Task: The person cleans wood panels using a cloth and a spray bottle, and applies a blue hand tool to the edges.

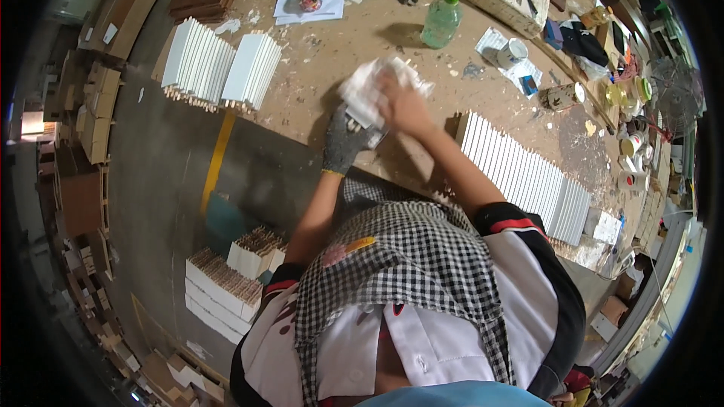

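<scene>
My left hand wears a grey knit glove with a yellow cuff. It grips a white painted wooden piece just above the table's near edge, with the fingers curled round its side. On top of that piece my bare right hand presses a crumpled white cloth; hand and cloth are smeared by motion. The cloth covers most of the piece, so its full shape is hidden. To the right of my hands a long row of white slats stands on edge on the worktable.
At the table's left corner stand two groups of white slats. A green-capped bottle is beyond my hands, with a white cup and a paint-stained can farther right. Stacked white pieces sit low at left.
</scene>
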Action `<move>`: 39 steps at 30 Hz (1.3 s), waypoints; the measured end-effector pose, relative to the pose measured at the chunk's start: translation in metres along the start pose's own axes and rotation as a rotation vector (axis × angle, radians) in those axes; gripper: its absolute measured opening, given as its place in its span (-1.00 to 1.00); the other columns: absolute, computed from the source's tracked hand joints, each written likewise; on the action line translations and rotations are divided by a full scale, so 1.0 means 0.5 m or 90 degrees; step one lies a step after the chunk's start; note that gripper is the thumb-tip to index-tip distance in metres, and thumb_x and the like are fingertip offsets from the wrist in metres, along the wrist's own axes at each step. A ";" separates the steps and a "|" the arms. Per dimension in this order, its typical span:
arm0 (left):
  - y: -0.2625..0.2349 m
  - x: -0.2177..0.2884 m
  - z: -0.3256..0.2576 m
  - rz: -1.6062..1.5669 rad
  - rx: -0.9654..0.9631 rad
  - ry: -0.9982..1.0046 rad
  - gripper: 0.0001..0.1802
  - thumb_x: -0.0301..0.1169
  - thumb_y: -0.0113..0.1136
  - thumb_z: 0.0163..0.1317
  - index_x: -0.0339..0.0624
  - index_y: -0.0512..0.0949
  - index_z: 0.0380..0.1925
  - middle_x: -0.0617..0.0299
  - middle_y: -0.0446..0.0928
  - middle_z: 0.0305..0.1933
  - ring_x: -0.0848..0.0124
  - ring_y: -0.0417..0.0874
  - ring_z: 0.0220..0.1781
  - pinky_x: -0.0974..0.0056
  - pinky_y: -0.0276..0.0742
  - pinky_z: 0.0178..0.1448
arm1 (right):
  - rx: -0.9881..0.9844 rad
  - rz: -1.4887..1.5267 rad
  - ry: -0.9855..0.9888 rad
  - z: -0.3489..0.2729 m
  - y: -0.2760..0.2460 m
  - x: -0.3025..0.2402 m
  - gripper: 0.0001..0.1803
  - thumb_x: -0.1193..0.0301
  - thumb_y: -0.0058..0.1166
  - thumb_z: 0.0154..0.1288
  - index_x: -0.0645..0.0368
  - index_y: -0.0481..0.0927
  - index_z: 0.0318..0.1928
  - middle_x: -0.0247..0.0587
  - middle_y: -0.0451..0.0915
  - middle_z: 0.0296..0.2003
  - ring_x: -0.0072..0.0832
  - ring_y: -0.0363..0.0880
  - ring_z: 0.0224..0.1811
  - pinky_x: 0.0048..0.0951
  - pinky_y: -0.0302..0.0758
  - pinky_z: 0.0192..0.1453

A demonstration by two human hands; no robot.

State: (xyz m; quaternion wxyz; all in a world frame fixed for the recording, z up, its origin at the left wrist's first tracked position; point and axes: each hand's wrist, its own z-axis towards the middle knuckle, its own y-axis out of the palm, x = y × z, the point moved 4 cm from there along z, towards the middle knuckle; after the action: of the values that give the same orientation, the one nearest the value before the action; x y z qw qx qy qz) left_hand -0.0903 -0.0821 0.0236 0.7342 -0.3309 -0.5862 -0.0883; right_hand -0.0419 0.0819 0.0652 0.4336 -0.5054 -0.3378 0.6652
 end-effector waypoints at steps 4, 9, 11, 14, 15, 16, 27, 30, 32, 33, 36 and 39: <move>-0.012 -0.060 -0.035 -0.077 0.090 -0.111 -0.46 -0.28 0.21 0.32 -0.28 0.38 0.23 0.04 0.53 0.18 0.23 0.57 0.17 0.17 0.50 0.23 | -0.003 -0.123 0.078 0.001 0.043 -0.051 -0.46 0.05 -0.16 0.49 -0.04 0.41 0.36 -0.24 0.34 0.41 -0.27 0.17 0.52 0.12 -0.08 0.58; -0.017 0.028 -0.045 0.056 0.076 -0.100 -0.29 -0.33 0.44 0.11 -0.29 0.38 0.25 0.07 0.57 0.09 0.33 0.57 0.12 0.22 0.51 0.22 | 0.048 -0.007 -0.005 -0.024 0.031 -0.004 -0.55 0.17 -0.03 0.43 -0.30 0.49 0.30 -0.21 0.34 0.40 -0.25 0.24 0.47 0.12 -0.05 0.59; -0.020 -0.036 -0.042 -0.091 0.082 -0.100 -0.10 -0.21 0.57 -0.06 -0.29 0.35 0.27 -0.04 0.52 0.17 0.16 0.57 0.16 0.14 0.48 0.26 | 0.145 0.032 0.077 0.023 -0.019 0.103 -0.60 0.38 -0.01 0.32 -0.20 0.64 0.13 -0.11 0.58 0.17 -0.11 0.58 0.15 -0.12 0.52 0.23; -0.039 0.016 -0.030 0.012 0.038 -0.065 -0.12 -0.31 0.57 -0.07 -0.32 0.34 0.25 0.00 0.50 0.14 0.22 0.54 0.15 0.13 0.49 0.23 | 0.090 0.068 0.438 0.018 -0.027 0.258 -0.68 0.14 0.02 0.40 0.05 0.69 -0.08 0.09 0.68 -0.32 0.10 0.64 -0.29 0.02 0.57 -0.17; -0.046 0.036 -0.029 -0.088 0.056 -0.090 -0.13 -0.35 0.57 -0.07 -0.33 0.33 0.24 0.02 0.50 0.11 0.24 0.53 0.14 0.13 0.49 0.21 | 0.164 0.074 0.442 0.019 -0.045 0.256 -0.66 0.12 0.02 0.40 0.08 0.68 -0.10 0.11 0.67 -0.31 0.10 0.64 -0.28 0.01 0.56 -0.17; -0.065 0.004 -0.034 0.026 0.090 -0.014 -0.19 -0.41 0.53 -0.04 -0.32 0.32 0.21 0.07 0.49 0.05 0.27 0.53 0.10 0.16 0.50 0.20 | 0.158 0.129 0.422 0.036 -0.064 0.203 -0.61 0.07 0.01 0.41 0.12 0.67 -0.11 0.12 0.67 -0.28 0.07 0.64 -0.24 -0.02 0.55 -0.13; -0.056 0.016 -0.001 -0.491 0.146 -0.279 -0.54 -0.54 0.20 0.30 -0.40 0.40 0.19 0.05 0.57 0.04 0.29 0.63 -0.01 0.26 0.61 0.05 | 0.284 0.505 0.535 0.014 -0.058 0.070 -0.77 0.30 0.18 0.32 0.15 0.71 -0.13 -0.06 0.68 -0.20 -0.13 0.57 -0.07 -0.11 0.46 0.10; -0.058 0.007 0.012 0.080 -0.113 -0.128 -0.55 -0.38 0.19 0.31 -0.29 0.40 0.17 0.03 0.52 0.12 0.25 0.57 0.11 0.14 0.54 0.17 | 0.255 0.258 0.049 0.032 -0.092 -0.092 -0.71 0.17 0.17 0.31 0.06 0.71 -0.11 -0.18 0.68 -0.32 -0.36 0.60 -0.01 -0.04 0.31 0.30; -0.038 -0.085 -0.004 0.428 -0.161 0.098 -0.56 -0.22 0.19 0.33 -0.25 0.45 0.09 0.03 0.54 0.15 0.16 0.54 0.17 0.09 0.47 0.19 | 0.224 0.161 -0.077 0.031 -0.028 -0.157 -0.74 0.13 0.13 0.33 -0.04 0.68 -0.10 -0.36 0.64 -0.20 -0.51 0.55 0.13 0.05 -0.04 0.55; -0.039 -0.029 -0.011 0.272 -0.090 0.029 -0.56 -0.15 0.19 0.34 -0.24 0.47 0.06 -0.04 0.56 0.09 0.07 0.58 0.09 0.04 0.51 0.11 | 0.196 0.052 -0.061 0.023 -0.005 -0.106 -0.73 0.12 0.07 0.37 -0.03 0.65 -0.11 -0.33 0.59 -0.08 -0.44 0.47 0.23 0.06 -0.07 0.57; -0.065 0.129 -0.029 0.189 -0.001 -0.112 -0.53 -0.06 0.20 0.33 -0.21 0.48 0.02 -0.18 0.61 -0.11 -0.13 0.64 -0.09 -0.05 0.54 -0.06 | 0.189 0.009 0.033 0.033 -0.011 0.021 -0.68 0.11 -0.05 0.42 0.04 0.62 -0.13 -0.24 0.56 -0.08 -0.30 0.43 0.24 0.10 -0.17 0.58; -0.081 0.160 -0.029 0.196 -0.011 -0.130 -0.52 -0.07 0.19 0.34 -0.19 0.48 0.07 -0.18 0.62 -0.13 -0.15 0.63 -0.08 -0.05 0.54 -0.05 | 0.187 0.088 0.137 0.061 -0.008 0.109 -0.69 0.19 -0.07 0.42 0.10 0.62 -0.08 -0.15 0.62 -0.17 -0.19 0.54 0.08 -0.13 0.41 0.27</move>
State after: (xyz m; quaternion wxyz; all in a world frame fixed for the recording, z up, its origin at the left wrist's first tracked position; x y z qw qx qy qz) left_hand -0.0760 -0.1010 0.1115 0.6728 -0.4307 -0.5991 0.0542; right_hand -0.0764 0.1334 0.0560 0.4895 -0.5272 -0.1532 0.6775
